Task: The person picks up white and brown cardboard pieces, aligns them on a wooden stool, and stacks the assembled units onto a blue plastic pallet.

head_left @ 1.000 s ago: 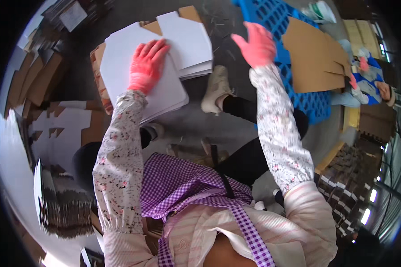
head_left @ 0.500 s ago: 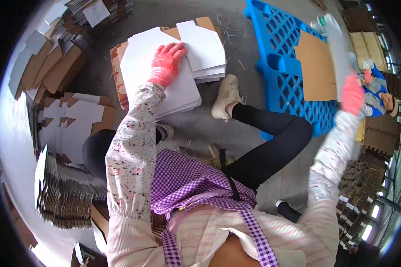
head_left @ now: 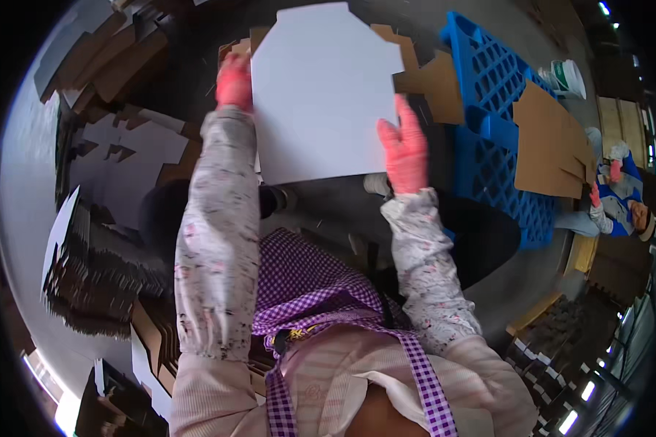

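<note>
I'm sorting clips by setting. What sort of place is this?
Probably a carton or packaging workshop. Both gloved hands, left hand and right hand, hold a white die-cut board; flat cardboard stacks lie around, and a blue pallet carries brown sheets.

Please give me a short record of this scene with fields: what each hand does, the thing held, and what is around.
left hand: in a pink glove, grips the left edge of the sheet
right hand: in a pink glove, grips the right edge
held thing: flat white die-cut cardboard sheet, lifted in front of the person
right side: blue plastic pallet with brown cardboard pieces on it
left side: stacks of flat cardboard blanks
far right: another person in blue
</note>
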A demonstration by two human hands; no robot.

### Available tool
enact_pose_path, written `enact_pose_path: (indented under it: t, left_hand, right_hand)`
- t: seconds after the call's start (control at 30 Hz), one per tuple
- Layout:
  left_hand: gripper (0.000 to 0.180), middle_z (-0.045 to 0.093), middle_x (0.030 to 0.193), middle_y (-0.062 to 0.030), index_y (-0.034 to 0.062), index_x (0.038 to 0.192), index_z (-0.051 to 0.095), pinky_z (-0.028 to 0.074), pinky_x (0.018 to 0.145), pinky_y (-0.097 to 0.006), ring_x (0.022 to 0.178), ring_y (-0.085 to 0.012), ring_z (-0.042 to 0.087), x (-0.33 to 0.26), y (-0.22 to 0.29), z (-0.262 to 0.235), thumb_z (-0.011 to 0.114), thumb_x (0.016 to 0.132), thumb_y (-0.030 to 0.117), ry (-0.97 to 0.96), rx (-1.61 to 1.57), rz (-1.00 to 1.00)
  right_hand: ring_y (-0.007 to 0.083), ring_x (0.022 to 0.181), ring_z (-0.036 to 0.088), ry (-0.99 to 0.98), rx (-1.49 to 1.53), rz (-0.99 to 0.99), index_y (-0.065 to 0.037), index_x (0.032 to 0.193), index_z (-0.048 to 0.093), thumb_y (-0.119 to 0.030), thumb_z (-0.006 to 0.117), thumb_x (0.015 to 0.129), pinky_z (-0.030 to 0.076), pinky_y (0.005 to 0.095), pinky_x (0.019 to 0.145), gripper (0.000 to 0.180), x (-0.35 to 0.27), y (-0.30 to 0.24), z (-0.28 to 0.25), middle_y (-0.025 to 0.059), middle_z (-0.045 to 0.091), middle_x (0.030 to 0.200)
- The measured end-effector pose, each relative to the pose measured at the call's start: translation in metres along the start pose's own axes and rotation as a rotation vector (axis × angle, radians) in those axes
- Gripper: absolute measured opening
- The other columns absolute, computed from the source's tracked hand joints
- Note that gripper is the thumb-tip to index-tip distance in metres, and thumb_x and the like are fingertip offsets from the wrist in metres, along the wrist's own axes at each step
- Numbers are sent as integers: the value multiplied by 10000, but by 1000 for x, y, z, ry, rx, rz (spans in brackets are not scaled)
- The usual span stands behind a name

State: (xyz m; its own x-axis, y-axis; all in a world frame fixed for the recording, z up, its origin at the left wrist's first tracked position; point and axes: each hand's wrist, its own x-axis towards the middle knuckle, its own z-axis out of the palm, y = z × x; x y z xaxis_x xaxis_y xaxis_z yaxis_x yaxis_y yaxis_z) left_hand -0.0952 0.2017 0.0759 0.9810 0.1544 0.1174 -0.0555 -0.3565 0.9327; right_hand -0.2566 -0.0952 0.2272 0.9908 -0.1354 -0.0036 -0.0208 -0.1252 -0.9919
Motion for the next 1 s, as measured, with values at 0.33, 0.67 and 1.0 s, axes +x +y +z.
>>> enact_pose_path:
  t: [0.33, 0.67, 1.0]
  left_hand:
    - [855, 349, 1369, -196, 21, 1376, 228, 309, 1026, -356, 1259, -309, 362, -44, 50, 59, 640, 759, 446, 101, 372, -348]
    - [798, 340, 1378, -162, 64, 1383, 231, 317, 1022, -350, 1249, -304, 369, -53, 71, 64, 622, 785, 419, 110, 411, -282]
    - [727, 377, 1353, -135, 65, 1348, 316, 339, 1004, -327, 1230, -297, 386, -55, 69, 67, 634, 789, 405, 154, 397, -186]
  right_hand:
    - [320, 922, 594, 465, -1249, -385, -104, 1235, 471, -396, 575, 824, 455, 427, 811, 515, 54, 61, -79, 211, 605, 974]
    - [291, 985, 537, 179, -902, -508, -84, 930, 602, -336, 679, 709, 429, 389, 854, 344, 61, 40, -55, 123, 579, 1054]
    - [446, 1304, 113, -60, -1361, 102, -325, 1317, 371, -588, 677, 611, 168, 598, 1022, 813, 73, 55, -13, 128, 136, 1452]
